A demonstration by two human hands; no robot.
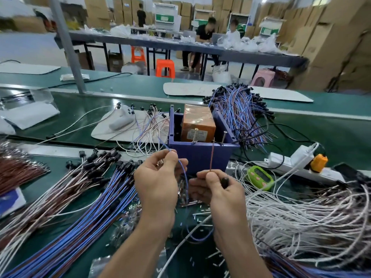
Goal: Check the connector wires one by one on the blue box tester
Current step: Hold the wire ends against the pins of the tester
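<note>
Near left of the green tabletop [331, 135]: a fanned bundle of blue and brown connector wires [84, 207], black plugs at the far ends. Near right: a tangle of white wires [311, 217].

Centre: the left hand [158, 183], fingers curled, pinches a blue wire [185, 177] at thumb and forefinger. The right hand [218, 191] pinches a brown wire [211, 155] upright, with a black plug [225, 181] against its fingers. The wire's tip is up at the front rim of the blue box tester [200, 157]; whether they touch is unclear.

The tester sits mid-tabletop just beyond the hands, an orange block [197, 123] inside. To its right: a green timer [261, 177] and a white power strip [291, 163]. Behind the tester lies a heap of blue wires [239, 113].
</note>
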